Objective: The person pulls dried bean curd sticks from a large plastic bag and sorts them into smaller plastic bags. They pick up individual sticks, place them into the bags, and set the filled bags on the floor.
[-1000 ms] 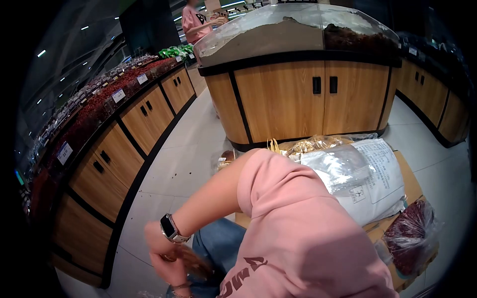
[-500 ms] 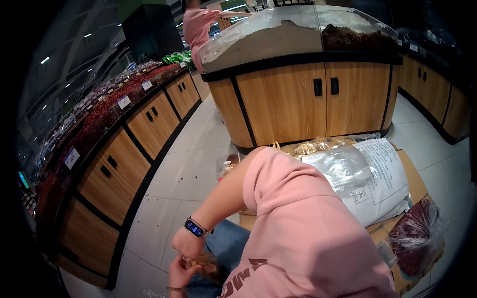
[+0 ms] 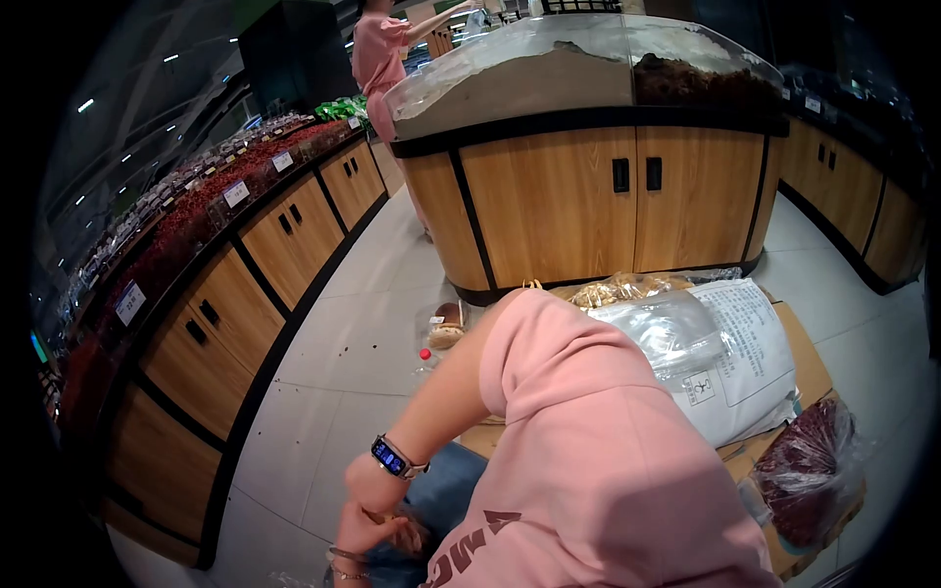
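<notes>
My right hand point(image 3: 372, 488), with a smartwatch point(image 3: 392, 455) on its wrist, is bent inward at the lower left with its fingers mostly hidden. Directly below it, my left hand point(image 3: 360, 531) has its fingers curled together, and bracelets point(image 3: 349, 565) circle that wrist. The two hands overlap in front of the blue jeans point(image 3: 456, 477). A small brownish patch point(image 3: 410, 535) shows beside the fingers; I cannot tell what they hold. My pink sleeve point(image 3: 559, 338) and shirt fill the middle.
Behind my arm, a large white printed sack point(image 3: 750, 338) lies on cardboard point(image 3: 809, 343), near a clear bag of dark red goods point(image 3: 809, 470). A red-capped item and a clear package point(image 3: 449, 323) sit on the floor. Wooden display counters point(image 3: 549, 206) stand around; a person in pink point(image 3: 377, 59) is beyond.
The view has shifted slightly. My hands have drawn closer together, hiding more of the fingers. The far person's arm now reaches out higher over the counter.
</notes>
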Demonstrator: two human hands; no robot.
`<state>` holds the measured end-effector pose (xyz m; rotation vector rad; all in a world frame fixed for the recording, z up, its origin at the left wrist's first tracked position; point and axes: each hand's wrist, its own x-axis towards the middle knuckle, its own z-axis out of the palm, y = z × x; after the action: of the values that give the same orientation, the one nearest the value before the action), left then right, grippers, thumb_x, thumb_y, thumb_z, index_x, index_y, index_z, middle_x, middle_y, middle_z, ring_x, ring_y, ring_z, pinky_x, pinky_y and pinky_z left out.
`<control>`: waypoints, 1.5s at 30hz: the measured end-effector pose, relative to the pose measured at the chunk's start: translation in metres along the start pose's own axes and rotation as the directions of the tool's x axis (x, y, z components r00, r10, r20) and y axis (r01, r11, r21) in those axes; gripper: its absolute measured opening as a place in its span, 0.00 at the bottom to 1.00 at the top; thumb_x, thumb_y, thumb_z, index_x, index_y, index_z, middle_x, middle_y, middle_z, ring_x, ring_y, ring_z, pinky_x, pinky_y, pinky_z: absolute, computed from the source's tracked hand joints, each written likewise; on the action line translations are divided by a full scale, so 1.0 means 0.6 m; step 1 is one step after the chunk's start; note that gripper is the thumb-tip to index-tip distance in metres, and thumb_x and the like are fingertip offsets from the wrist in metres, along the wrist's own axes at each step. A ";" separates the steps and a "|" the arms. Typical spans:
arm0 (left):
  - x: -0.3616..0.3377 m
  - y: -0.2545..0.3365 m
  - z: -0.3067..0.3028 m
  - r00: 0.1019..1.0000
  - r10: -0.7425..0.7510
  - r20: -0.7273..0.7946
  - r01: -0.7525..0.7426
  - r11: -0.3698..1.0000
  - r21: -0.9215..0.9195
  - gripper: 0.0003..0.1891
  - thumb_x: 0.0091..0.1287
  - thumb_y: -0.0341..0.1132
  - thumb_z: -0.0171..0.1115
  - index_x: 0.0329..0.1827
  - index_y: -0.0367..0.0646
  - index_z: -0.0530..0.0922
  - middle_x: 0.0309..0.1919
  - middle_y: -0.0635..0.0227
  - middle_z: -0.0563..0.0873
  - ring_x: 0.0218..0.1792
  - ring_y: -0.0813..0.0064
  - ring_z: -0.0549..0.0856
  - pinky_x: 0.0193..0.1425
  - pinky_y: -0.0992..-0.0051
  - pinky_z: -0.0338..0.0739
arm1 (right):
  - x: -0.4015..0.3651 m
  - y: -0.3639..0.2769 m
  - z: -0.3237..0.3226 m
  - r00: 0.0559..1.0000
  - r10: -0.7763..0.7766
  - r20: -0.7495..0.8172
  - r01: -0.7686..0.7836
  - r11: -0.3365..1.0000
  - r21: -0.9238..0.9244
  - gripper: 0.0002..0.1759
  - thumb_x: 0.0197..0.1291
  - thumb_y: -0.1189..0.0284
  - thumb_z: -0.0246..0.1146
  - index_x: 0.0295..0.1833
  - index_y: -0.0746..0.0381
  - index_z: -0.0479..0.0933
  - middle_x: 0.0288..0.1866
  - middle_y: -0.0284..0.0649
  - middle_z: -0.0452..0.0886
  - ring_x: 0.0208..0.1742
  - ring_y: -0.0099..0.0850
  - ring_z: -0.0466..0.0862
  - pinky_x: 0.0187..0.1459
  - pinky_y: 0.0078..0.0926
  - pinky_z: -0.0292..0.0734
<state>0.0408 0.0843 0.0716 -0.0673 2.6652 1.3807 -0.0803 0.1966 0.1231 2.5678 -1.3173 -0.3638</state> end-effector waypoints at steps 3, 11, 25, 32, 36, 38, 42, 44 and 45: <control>0.002 -0.001 0.037 0.916 0.240 -0.322 -0.227 0.971 0.079 0.28 0.37 0.35 0.75 0.42 0.36 0.73 0.38 0.60 0.79 0.40 0.67 0.79 0.44 0.71 0.74 | -0.011 -0.004 -0.002 0.993 0.093 0.074 -0.097 0.994 0.046 0.08 0.45 0.69 0.60 0.26 0.61 0.80 0.24 0.41 0.81 0.27 0.37 0.81 0.30 0.33 0.75; 0.000 0.013 0.094 0.790 0.324 -0.520 -0.154 0.927 0.342 0.24 0.34 0.36 0.73 0.33 0.39 0.70 0.31 0.60 0.73 0.35 0.58 0.74 0.38 0.67 0.69 | -0.016 -0.009 0.058 0.932 0.339 0.130 -0.336 0.672 0.660 0.11 0.50 0.65 0.59 0.29 0.62 0.79 0.26 0.44 0.80 0.28 0.36 0.80 0.30 0.32 0.73; -0.031 0.037 0.083 0.678 0.252 -0.691 -0.045 0.952 0.303 0.27 0.45 0.31 0.66 0.49 0.37 0.65 0.42 0.58 0.69 0.45 0.60 0.72 0.51 0.69 0.66 | 0.009 0.021 0.043 0.774 0.500 0.389 -0.529 0.173 0.831 0.18 0.56 0.59 0.54 0.29 0.64 0.78 0.24 0.39 0.79 0.27 0.32 0.77 0.32 0.32 0.71; -0.055 0.025 0.021 0.658 0.159 -0.736 -0.148 0.986 0.080 0.27 0.53 0.32 0.59 0.56 0.36 0.63 0.45 0.62 0.69 0.48 0.69 0.70 0.53 0.73 0.64 | 0.013 0.084 -0.048 0.946 0.324 -0.009 -0.275 0.818 0.505 0.16 0.55 0.59 0.55 0.34 0.60 0.79 0.29 0.43 0.80 0.33 0.41 0.79 0.35 0.37 0.72; -0.062 0.038 0.010 0.660 0.157 -0.735 0.002 0.978 0.210 0.28 0.50 0.33 0.65 0.54 0.35 0.66 0.43 0.64 0.70 0.44 0.72 0.70 0.48 0.74 0.65 | 0.038 0.102 -0.051 0.975 0.197 -0.101 -0.164 0.949 0.269 0.14 0.52 0.59 0.57 0.31 0.57 0.80 0.24 0.37 0.80 0.29 0.38 0.80 0.31 0.35 0.73; -0.058 0.035 0.010 0.634 0.180 -0.752 0.057 0.959 0.278 0.29 0.48 0.35 0.67 0.53 0.35 0.67 0.40 0.65 0.71 0.39 0.73 0.71 0.44 0.75 0.66 | 0.047 0.100 -0.060 0.985 0.142 -0.097 -0.126 0.980 0.153 0.12 0.51 0.60 0.58 0.29 0.56 0.80 0.22 0.35 0.80 0.27 0.36 0.79 0.29 0.34 0.73; -0.043 0.020 0.022 0.568 0.261 -0.781 0.028 0.942 0.335 0.28 0.46 0.35 0.70 0.49 0.35 0.69 0.26 0.70 0.70 0.27 0.75 0.69 0.32 0.78 0.66 | 0.060 0.083 -0.069 0.996 0.022 -0.084 -0.025 0.999 -0.039 0.09 0.47 0.64 0.59 0.25 0.55 0.81 0.20 0.32 0.79 0.24 0.33 0.79 0.25 0.31 0.71; -0.052 0.037 0.027 0.661 0.202 -0.723 0.008 0.961 0.276 0.26 0.46 0.35 0.70 0.46 0.35 0.70 0.21 0.72 0.68 0.22 0.76 0.68 0.27 0.78 0.64 | 0.058 0.074 -0.060 0.999 -0.040 -0.035 0.035 0.992 -0.120 0.10 0.49 0.63 0.58 0.29 0.55 0.81 0.23 0.34 0.81 0.26 0.34 0.80 0.28 0.33 0.73; -0.055 0.049 0.028 0.713 0.180 -0.678 -0.020 0.971 0.237 0.22 0.48 0.35 0.69 0.44 0.36 0.71 0.18 0.75 0.67 0.21 0.81 0.66 0.24 0.80 0.62 | 0.057 0.069 -0.053 0.997 -0.071 -0.008 0.069 0.985 -0.159 0.10 0.50 0.62 0.58 0.31 0.55 0.81 0.25 0.35 0.81 0.28 0.35 0.80 0.30 0.33 0.74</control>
<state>0.0721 0.1143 0.0905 -0.5336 3.4720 1.2581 -0.0826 0.1480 0.1621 2.4832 -1.1466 -0.4439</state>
